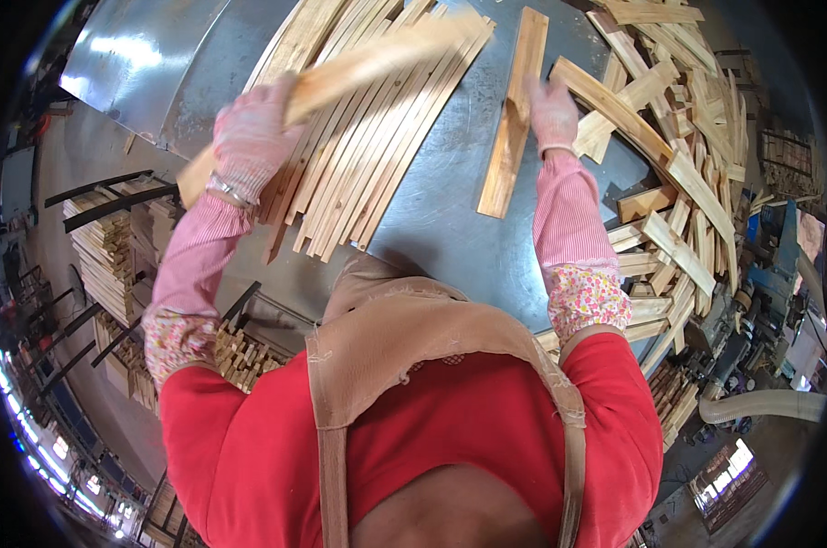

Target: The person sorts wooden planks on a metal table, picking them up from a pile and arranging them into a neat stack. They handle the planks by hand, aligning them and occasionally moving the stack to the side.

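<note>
My left hand (256, 137), in a pinkish knitted glove, is closed round a long pale wooden board (377, 68). The board is smeared by motion and slants over a row of narrow wooden strips (377, 146) laid side by side. My right hand (554, 114), gloved alike, is at the right edge of a single wooden board (512, 128) lying apart on the metal table (450, 219). Its fingers point away from me and look spread, slightly blurred. Close by its fingertips is the end of another board (605, 100), which leans on the pile.
A jumbled pile of loose boards (696, 201) covers the table's right side. Stacked wood (103, 247) stands on a dark metal rack at the left, below table height. Machinery and a pale flexible hose (765, 406) are at the lower right.
</note>
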`<state>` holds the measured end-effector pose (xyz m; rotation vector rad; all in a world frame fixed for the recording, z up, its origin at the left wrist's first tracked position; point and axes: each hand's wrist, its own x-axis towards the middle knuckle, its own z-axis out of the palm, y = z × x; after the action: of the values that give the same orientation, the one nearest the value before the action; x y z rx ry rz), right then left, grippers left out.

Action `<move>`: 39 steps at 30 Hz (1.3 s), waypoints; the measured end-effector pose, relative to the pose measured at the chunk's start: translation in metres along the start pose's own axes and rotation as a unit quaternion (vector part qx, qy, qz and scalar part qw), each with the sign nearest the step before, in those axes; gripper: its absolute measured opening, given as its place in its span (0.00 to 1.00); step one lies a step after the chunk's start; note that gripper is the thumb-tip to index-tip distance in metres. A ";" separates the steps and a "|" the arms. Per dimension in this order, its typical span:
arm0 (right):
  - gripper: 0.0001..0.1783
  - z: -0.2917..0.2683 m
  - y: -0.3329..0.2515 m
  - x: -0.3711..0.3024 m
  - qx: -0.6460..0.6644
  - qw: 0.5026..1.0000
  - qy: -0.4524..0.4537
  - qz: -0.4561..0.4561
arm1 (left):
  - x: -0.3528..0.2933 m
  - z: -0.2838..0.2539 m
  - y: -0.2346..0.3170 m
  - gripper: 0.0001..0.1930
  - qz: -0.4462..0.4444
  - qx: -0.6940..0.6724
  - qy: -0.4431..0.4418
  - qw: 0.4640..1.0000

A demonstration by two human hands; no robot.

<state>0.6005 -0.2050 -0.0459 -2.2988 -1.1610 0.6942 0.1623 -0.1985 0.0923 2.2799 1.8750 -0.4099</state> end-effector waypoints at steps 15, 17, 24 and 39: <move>0.49 0.114 -0.030 -0.217 0.081 0.968 -0.212 -0.103 | 0.012 0.071 -0.041 0.47 -0.175 -0.201 0.041 0.963; 0.50 0.115 -0.025 -0.204 0.115 0.971 -0.195 -0.080 | 0.004 0.079 -0.038 0.45 -0.094 -0.095 0.205 0.970; 0.43 0.086 -0.073 0.010 -0.171 0.928 0.087 -0.318 | -0.045 0.125 0.076 0.37 0.128 -0.256 0.184 0.941; 0.39 0.019 -0.128 0.074 -0.025 0.936 0.068 -0.345 | -0.064 0.162 0.098 0.21 0.051 -0.272 0.243 0.930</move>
<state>0.5519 -0.0722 0.0008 -1.7428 -1.7795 0.2325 0.2294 -0.3257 -0.0463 2.1773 1.7382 0.6726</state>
